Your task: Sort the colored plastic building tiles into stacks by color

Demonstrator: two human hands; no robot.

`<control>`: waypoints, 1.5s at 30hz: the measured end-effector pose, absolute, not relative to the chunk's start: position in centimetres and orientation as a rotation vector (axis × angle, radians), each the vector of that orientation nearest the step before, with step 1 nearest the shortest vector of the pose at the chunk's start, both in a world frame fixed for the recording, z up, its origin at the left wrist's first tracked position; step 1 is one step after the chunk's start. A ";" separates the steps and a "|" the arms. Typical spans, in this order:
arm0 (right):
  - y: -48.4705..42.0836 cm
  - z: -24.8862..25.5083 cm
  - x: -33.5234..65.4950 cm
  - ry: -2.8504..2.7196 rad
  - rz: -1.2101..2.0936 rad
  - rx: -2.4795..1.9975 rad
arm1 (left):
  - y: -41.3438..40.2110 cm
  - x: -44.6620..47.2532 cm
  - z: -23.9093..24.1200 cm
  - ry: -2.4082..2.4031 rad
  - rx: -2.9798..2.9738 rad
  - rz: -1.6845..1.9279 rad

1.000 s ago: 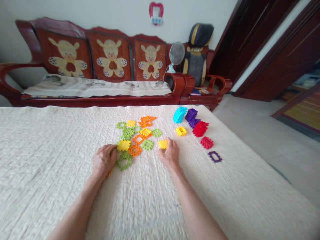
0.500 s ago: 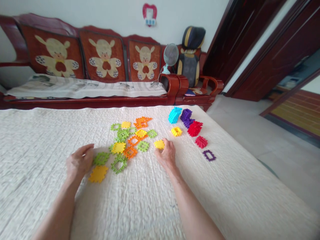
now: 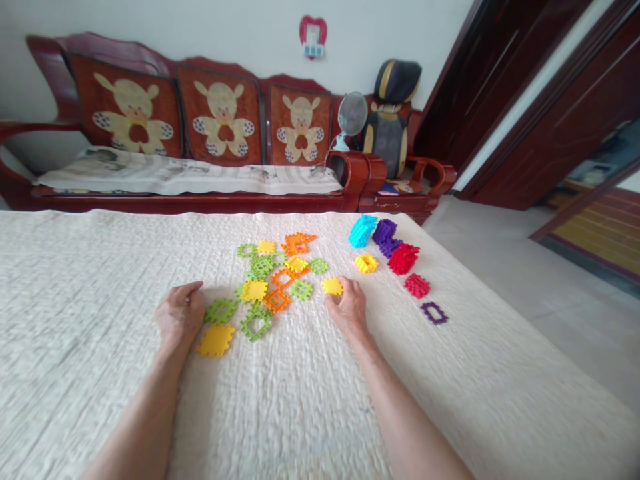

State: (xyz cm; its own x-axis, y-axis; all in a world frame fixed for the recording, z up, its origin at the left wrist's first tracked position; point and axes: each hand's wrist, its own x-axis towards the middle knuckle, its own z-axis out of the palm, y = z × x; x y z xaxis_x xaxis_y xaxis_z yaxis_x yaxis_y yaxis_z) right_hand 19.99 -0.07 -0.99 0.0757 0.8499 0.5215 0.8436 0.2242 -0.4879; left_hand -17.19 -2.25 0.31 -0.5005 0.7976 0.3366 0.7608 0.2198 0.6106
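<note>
Flat plastic puzzle tiles in green, yellow and orange lie scattered (image 3: 277,275) on a cream quilted cover (image 3: 100,280). My left hand (image 3: 179,320) rests curled at the pile's left edge, beside a green tile (image 3: 221,310) and a yellow tile (image 3: 216,339); it holds nothing that I can see. My right hand (image 3: 347,307) is closed on a yellow tile (image 3: 331,286) at the pile's right. Further right stand sorted stacks: blue (image 3: 363,231), purple (image 3: 385,237), red (image 3: 403,259) and a small yellow one (image 3: 367,263).
A smaller red stack (image 3: 417,285) and a single purple frame tile (image 3: 434,313) lie near the cover's right edge. Behind stands a dark red wooden sofa (image 3: 200,133) with bear cushions, a small fan (image 3: 351,117) and a backpack (image 3: 393,120). Dark doors stand at right.
My left hand pulled back leftward from the pile, uncovering a yellow tile and a green tile beside it. My right hand stayed on its yellow tile.
</note>
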 end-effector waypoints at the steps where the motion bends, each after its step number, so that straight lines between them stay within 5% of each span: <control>1: 0.0 -1.0 20.0 -1.736 -0.001 -1.580 | -2.2 -17.2 0.2 2.415 1.552 1.170; 22: 1.0 -1.5 20.5 -1.721 -0.022 -1.561 | -1.8 -16.4 0.8 2.396 1.474 1.287; 45: 7.9 0.1 29.6 -1.271 -0.077 -1.627 | -1.8 -17.0 1.2 2.502 1.504 0.888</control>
State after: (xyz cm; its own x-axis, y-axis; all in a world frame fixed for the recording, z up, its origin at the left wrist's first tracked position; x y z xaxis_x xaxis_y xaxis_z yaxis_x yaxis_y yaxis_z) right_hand 29.61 7.86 0.06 0.4398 0.6820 0.5844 0.7472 0.0831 -0.6593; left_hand -17.04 -1.82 1.23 -0.5111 0.8328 0.2126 0.7806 0.3461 0.5205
